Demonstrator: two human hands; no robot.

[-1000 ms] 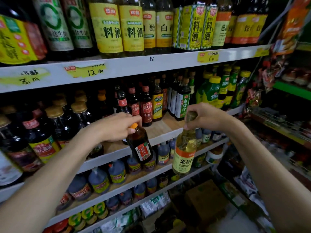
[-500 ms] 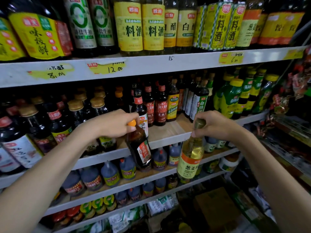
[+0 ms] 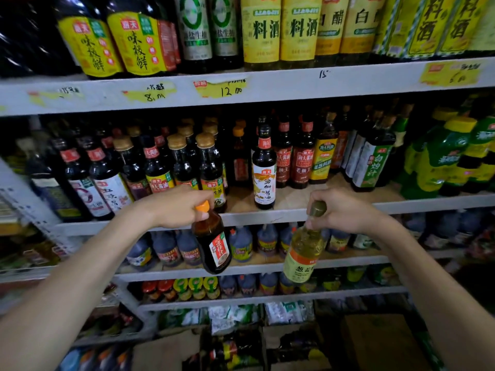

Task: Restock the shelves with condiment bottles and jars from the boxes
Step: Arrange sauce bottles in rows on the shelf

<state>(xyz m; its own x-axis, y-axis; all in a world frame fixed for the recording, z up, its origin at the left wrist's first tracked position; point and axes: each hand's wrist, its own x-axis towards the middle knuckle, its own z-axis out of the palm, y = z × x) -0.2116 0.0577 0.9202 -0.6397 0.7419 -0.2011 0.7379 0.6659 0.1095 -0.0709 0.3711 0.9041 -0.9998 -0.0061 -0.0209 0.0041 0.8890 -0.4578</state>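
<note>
Bottles are hanging by their necks in front of the middle shelf (image 3: 294, 203), one in each hand. Left hand (image 3: 182, 207) is gripping a dark bottle (image 3: 211, 242) under its orange cap, fingers (image 3: 203, 195) curling tightly round the neck; the bottle is tilting, its red-and-white label too blurred to read. Right hand (image 3: 340, 210) is pinching a pale yellow bottle (image 3: 304, 250) below its olive cap, the label showing 葱姜. Both are hovering just below the shelf edge, near a 海天 bottle (image 3: 263, 167). Above, yellow price tags (image 3: 222, 88) are showing 8.00 and 12.00, under 味极鲜 bottles (image 3: 139, 41) and 料酒 bottles (image 3: 261, 30).
</note>
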